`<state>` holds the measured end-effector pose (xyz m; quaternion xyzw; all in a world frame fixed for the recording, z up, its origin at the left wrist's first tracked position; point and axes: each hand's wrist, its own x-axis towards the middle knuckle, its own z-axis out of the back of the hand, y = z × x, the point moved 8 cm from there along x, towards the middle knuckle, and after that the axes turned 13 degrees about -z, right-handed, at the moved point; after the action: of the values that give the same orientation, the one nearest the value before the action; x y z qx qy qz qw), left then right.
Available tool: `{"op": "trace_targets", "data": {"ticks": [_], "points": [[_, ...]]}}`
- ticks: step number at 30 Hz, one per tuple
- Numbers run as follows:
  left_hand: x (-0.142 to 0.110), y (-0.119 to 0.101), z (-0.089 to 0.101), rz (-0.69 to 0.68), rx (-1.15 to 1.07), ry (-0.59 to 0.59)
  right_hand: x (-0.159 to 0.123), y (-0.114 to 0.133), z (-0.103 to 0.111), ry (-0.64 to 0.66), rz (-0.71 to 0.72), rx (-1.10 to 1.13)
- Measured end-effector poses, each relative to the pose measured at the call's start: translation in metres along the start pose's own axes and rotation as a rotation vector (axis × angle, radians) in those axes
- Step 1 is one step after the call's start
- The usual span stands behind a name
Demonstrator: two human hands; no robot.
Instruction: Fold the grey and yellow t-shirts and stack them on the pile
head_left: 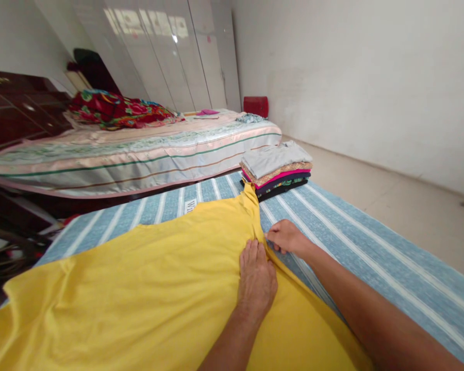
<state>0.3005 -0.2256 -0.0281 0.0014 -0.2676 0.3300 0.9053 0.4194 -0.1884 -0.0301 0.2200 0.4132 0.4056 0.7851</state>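
A yellow garment (147,288) lies spread over a blue and white striped mat (363,247). My left hand (256,278) rests flat on the cloth near its right edge, fingers stretched out together. Just to the right, my right hand (288,238) pinches that yellow edge, fingers curled down against the mat. A narrow part of the garment runs up from my hands toward a stack of folded clothes (276,170) at the mat's far end.
A bed with a striped mattress (131,154) stands beyond the mat, with colourful bedding (116,109) heaped on it. White wardrobe doors (166,51) and a red box (255,106) are at the back. Bare floor (402,206) lies to the right.
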Motion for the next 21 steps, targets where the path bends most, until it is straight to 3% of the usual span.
{"op": "trace_targets", "data": {"ticks": [6, 11, 16, 21], "points": [[0.001, -0.002, -0.001, 0.027, 0.03, 0.093, 0.032, 0.033, -0.003, 0.036, -0.096, 0.111], [0.001, -0.003, -0.001, 0.05, 0.02, 0.152, 0.032, 0.034, -0.002, 0.006, -0.078, 0.226], [0.003, -0.004, 0.001, 0.084, 0.004, 0.205, 0.036, 0.032, -0.001, -0.047, 0.0, 0.252], [0.001, -0.006, 0.001, 0.086, 0.003, 0.227, 0.042, 0.031, 0.022, -0.191, 0.164, 0.21]]}}
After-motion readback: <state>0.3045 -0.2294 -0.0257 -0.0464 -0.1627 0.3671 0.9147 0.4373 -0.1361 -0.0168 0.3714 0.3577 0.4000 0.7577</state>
